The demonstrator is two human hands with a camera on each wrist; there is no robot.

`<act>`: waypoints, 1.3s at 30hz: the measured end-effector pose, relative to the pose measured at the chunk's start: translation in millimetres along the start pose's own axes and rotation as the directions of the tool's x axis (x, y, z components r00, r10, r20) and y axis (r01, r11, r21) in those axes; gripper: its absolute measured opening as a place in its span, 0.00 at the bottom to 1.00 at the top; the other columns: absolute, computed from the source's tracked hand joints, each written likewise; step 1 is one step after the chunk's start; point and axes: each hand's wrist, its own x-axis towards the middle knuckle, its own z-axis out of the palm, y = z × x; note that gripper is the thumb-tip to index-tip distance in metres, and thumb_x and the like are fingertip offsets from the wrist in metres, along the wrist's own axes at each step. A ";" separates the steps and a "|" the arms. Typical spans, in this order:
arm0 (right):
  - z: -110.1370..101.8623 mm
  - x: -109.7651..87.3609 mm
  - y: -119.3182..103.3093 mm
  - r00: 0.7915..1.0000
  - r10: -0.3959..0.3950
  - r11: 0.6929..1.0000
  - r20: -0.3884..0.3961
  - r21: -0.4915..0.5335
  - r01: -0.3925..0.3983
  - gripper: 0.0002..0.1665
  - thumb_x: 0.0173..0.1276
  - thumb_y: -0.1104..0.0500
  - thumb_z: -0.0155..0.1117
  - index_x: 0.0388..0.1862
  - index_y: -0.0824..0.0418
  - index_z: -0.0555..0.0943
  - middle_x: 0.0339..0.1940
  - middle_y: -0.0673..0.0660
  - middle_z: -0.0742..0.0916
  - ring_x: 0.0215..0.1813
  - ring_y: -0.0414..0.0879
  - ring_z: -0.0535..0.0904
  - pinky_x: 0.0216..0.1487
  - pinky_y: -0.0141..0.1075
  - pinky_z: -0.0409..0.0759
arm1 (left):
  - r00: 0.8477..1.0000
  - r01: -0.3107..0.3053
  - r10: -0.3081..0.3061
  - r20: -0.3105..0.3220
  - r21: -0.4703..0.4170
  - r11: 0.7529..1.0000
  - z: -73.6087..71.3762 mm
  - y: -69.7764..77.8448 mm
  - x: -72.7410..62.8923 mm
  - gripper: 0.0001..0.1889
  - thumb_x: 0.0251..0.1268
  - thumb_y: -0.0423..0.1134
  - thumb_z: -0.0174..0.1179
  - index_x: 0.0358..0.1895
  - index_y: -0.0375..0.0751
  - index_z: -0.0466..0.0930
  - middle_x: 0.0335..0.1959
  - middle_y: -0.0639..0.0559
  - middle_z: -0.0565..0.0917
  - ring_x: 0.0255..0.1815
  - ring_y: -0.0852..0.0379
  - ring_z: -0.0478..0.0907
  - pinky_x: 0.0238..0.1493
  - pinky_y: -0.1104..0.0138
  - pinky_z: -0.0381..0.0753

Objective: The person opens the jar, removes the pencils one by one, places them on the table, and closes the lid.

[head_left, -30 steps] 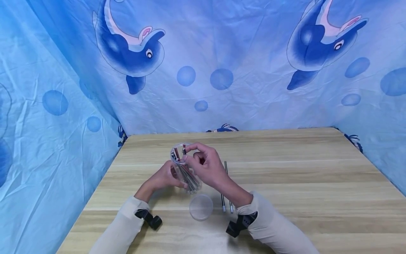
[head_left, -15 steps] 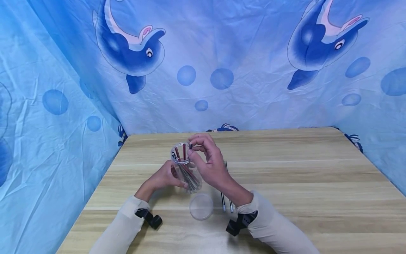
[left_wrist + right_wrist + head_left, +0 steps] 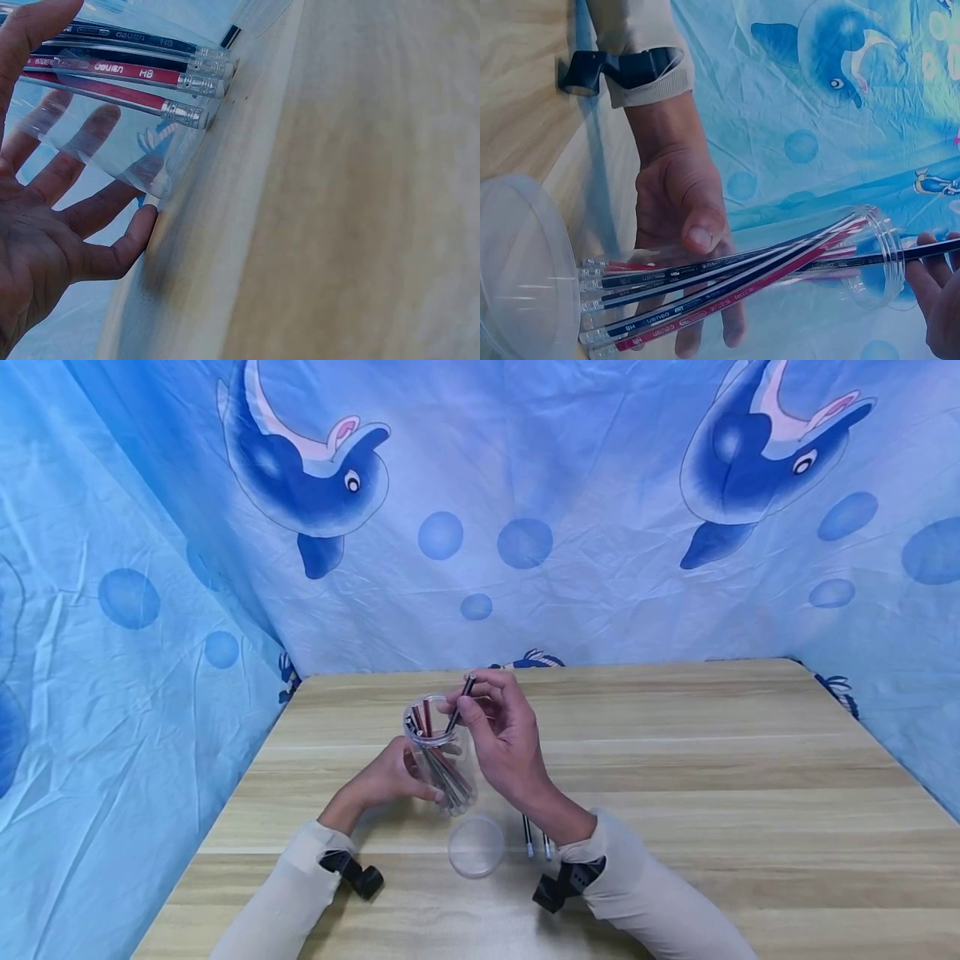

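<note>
My left hand [image 3: 386, 774] grips a clear plastic jar [image 3: 459, 791] around its side, thumb on one side and fingers on the other. The jar stands tilted, and its round mouth is uncovered. Inside lean several red and dark pencils [image 3: 727, 289], eraser ends down at the base, with HB printed on some. Between thumb and fingers, my right hand [image 3: 510, 735] pinches a black pencil [image 3: 461, 700] above the rim. That pencil's lower part is still inside the jar, as the right wrist view shows.
A round translucent lid [image 3: 476, 847] lies on the wooden table [image 3: 712, 793] in front of the jar. Two black pencils [image 3: 528, 838] lie side by side under the right forearm. Blue dolphin-print cloth [image 3: 600, 602] hangs behind the table and along its sides.
My right hand has drawn the black pencil up and to the right, so more of it shows above the rim. The left hand and the jar have stayed in place.
</note>
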 end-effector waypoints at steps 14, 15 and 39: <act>-7.0 7.8 -1.3 0.947 -0.263 0.963 -0.186 0.009 0.269 0.26 0.77 0.70 0.51 0.71 0.66 0.61 0.44 0.71 0.84 0.44 0.55 0.86 0.40 0.50 0.86 | 1.000 0.021 -0.021 0.008 0.012 1.000 -1.0 1.2 0.3 0.35 0.44 0.29 0.78 0.62 0.37 0.77 0.58 0.42 0.82 0.59 0.44 0.78 0.63 0.62 0.73; -7.8 9.3 -2.3 0.936 -0.289 0.954 -0.202 0.017 0.298 0.26 0.77 0.70 0.51 0.71 0.66 0.62 0.44 0.71 0.83 0.44 0.54 0.86 0.39 0.51 0.85 | 1.000 0.025 -0.025 0.007 0.009 1.000 -1.1 1.6 0.3 0.35 0.44 0.29 0.78 0.62 0.38 0.77 0.58 0.42 0.82 0.59 0.45 0.78 0.63 0.62 0.73; -51.7 37.6 -34.7 0.780 -0.405 0.886 -0.477 0.006 0.463 0.20 0.75 0.70 0.53 0.63 0.67 0.66 0.39 0.69 0.85 0.37 0.57 0.86 0.36 0.48 0.86 | 1.000 0.023 -0.023 0.009 -0.002 1.000 -1.0 1.3 -0.7 0.36 0.45 0.29 0.78 0.63 0.38 0.76 0.58 0.43 0.82 0.59 0.45 0.78 0.64 0.61 0.72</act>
